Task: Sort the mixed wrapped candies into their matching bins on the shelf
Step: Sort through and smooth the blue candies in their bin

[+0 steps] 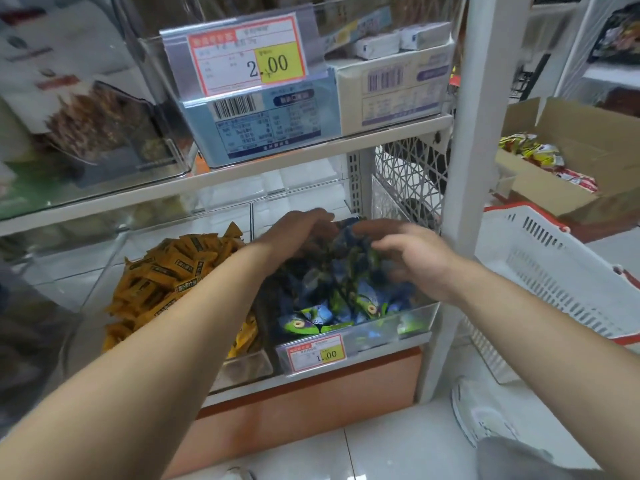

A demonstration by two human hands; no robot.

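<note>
Two clear bins sit side by side on the low shelf. The left bin [104, 282] holds a heap of orange wrapped candies [173, 271]. The right bin [415, 317] is piled with blue and green wrapped candies [332, 299]. Both hands reach into the right bin over the blue pile. My left hand [298, 230] curls down onto the back of the heap, fingers bent around blue wrappers. My right hand [405, 254] rests on the pile's right side with fingers spread and curved; whether it grips any candy is blurred.
A price tag [317, 353] reading 1.00 hangs on the right bin's front. The shelf above carries a blue box [266, 123] with a 2.00 tag and a white box [394, 91]. A white post [464, 168] stands right, with a white basket [568, 271] and cardboard box [571, 161] beyond.
</note>
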